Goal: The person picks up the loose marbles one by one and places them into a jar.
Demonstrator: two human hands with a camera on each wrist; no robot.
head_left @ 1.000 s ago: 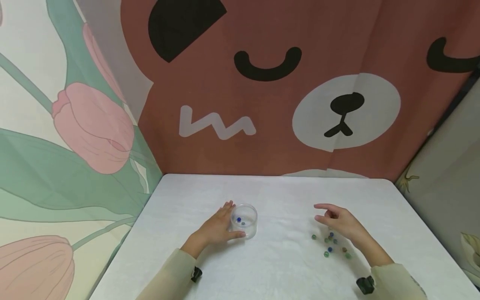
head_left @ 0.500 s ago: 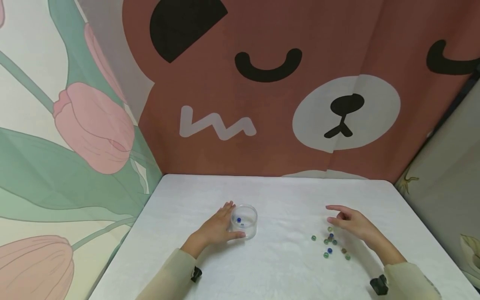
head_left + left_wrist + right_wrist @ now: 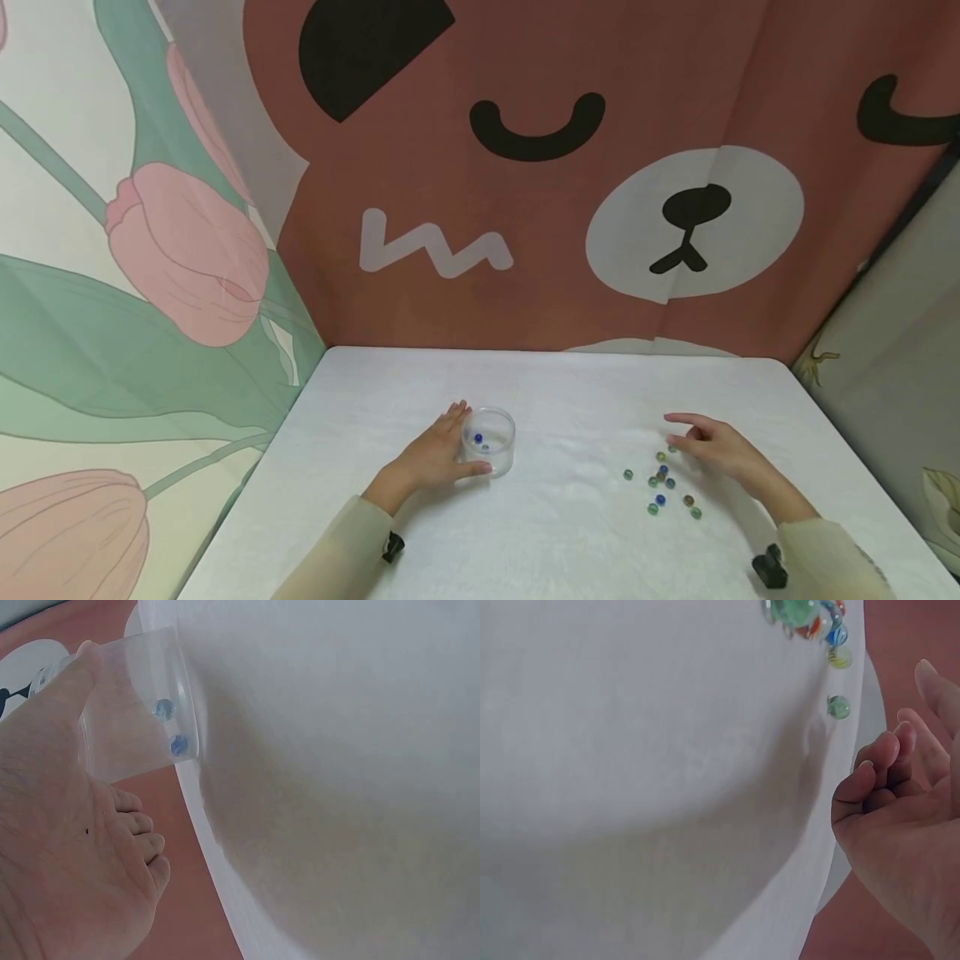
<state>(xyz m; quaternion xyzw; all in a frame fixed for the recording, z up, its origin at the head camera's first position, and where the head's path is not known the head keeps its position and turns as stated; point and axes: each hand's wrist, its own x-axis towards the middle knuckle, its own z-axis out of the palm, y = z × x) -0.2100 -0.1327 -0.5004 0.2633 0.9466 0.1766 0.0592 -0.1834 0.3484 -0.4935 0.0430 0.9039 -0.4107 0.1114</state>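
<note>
While the left hand (image 3: pixel 433 457) cups a clear cup (image 3: pixel 488 440) on the white counter (image 3: pixel 555 533), thumb and fingers (image 3: pixel 139 825) curled round its wall, two blue marbles (image 3: pixel 477 438) lie inside it. The loose marbles (image 3: pixel 662 485) are scattered well to the right of the cup, just below and left of the right hand (image 3: pixel 716 450). That hand is much the nearer to them; it hovers with fingers (image 3: pixel 874 761) loosely curled, holding nothing, its fingertips just beside the topmost marble.
</note>
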